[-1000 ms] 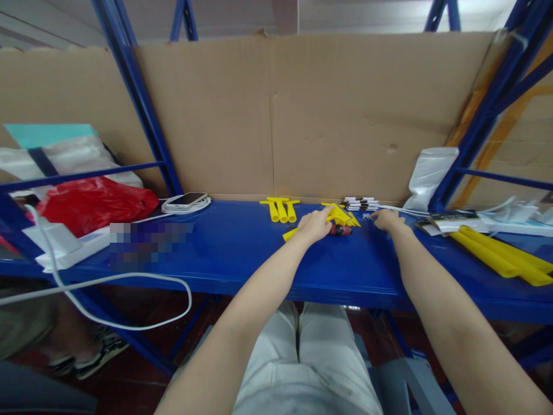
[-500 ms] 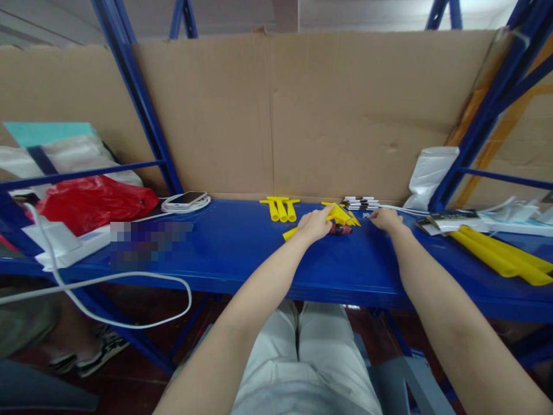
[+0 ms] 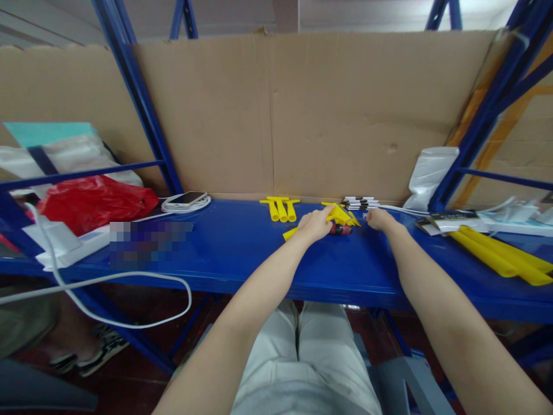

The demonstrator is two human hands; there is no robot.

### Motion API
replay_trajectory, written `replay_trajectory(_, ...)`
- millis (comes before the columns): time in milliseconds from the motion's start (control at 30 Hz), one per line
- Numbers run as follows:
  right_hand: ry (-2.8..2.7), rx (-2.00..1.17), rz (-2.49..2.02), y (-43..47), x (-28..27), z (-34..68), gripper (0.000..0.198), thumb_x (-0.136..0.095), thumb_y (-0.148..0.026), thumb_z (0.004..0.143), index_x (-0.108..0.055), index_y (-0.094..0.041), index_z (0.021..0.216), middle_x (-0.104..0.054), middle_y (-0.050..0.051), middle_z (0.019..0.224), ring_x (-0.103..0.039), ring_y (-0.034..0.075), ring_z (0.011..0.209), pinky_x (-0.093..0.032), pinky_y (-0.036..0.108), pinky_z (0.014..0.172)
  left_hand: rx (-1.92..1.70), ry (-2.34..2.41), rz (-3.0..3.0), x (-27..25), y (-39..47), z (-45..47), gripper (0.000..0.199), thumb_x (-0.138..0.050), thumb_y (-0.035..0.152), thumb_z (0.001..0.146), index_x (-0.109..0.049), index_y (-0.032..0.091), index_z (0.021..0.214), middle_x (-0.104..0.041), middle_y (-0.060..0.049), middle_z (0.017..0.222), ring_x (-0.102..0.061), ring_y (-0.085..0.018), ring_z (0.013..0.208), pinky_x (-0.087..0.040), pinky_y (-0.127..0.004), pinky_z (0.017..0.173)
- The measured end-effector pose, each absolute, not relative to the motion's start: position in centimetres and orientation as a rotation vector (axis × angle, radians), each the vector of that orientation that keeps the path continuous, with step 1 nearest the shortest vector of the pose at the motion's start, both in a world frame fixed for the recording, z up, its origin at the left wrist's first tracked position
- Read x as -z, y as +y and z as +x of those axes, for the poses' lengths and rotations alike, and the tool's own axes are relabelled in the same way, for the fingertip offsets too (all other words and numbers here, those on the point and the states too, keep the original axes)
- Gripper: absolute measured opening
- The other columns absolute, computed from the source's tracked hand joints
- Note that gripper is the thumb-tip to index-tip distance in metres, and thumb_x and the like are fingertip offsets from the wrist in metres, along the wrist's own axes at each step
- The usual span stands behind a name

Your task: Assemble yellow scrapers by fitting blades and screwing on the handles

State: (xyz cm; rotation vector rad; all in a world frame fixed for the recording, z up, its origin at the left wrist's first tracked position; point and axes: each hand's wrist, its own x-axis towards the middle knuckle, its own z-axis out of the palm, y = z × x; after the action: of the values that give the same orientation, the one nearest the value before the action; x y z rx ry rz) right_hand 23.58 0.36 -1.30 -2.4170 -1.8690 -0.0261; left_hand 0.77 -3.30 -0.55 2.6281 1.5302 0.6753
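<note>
My left hand (image 3: 316,225) is closed on a yellow plastic piece whose tube end (image 3: 289,234) sticks out behind the hand. Just past its fingertips lie more thin yellow parts (image 3: 344,215), and a red-and-black handle (image 3: 341,229) of a tool rests in front of them. To the right, my right hand (image 3: 379,219) has its fingers pinched together on the table. They are at a few tiny silvery pieces (image 3: 365,215), too small to name. Whether the pinch holds one of them is hidden.
Three yellow T-shaped pieces (image 3: 283,210) lie at the back. White-and-black packets (image 3: 362,203) sit behind my right hand. Long yellow pieces (image 3: 503,253) lie at right, beside a white bag (image 3: 432,176). At left are a phone (image 3: 190,198) on a coiled cable and a red bag (image 3: 99,203).
My right hand has shifted slightly left, over the tiny silvery pieces, covering part of them. The left hand has stayed in place on the yellow piece.
</note>
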Motion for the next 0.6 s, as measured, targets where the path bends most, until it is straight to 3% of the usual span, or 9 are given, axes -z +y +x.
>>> replay_trajectory(333,-1.908,0.118,-2.42,0.3,1.2,23.3,0.03,-0.044,-0.015,0.081,-0.066,-0.005,0.099,-0.066,0.022,0.096,-0.061,0.027,0.099,-0.045,0.028,0.076,-0.677,1.535,2.641,0.7,-3.3,0.8,0.059,-0.046,0.026,0.082,-0.035,0.031,0.139,-0.064,-0.005,0.115,-0.059,-0.026,0.106,-0.045,-0.038,0.089)
replay_trajectory(600,-1.894,0.059,-2.269,0.3,0.8,22.7,0.021,-0.047,-0.007,0.074,-0.064,-0.01,0.086,-0.067,0.014,0.086,-0.062,0.022,0.088,-0.043,0.024,0.07,-0.895,1.25,2.344,-0.2,-2.2,0.4,0.053,-0.054,0.02,0.077,-0.051,0.026,0.129,-0.059,-0.004,0.125,-0.057,-0.021,0.107,-0.045,-0.031,0.09)
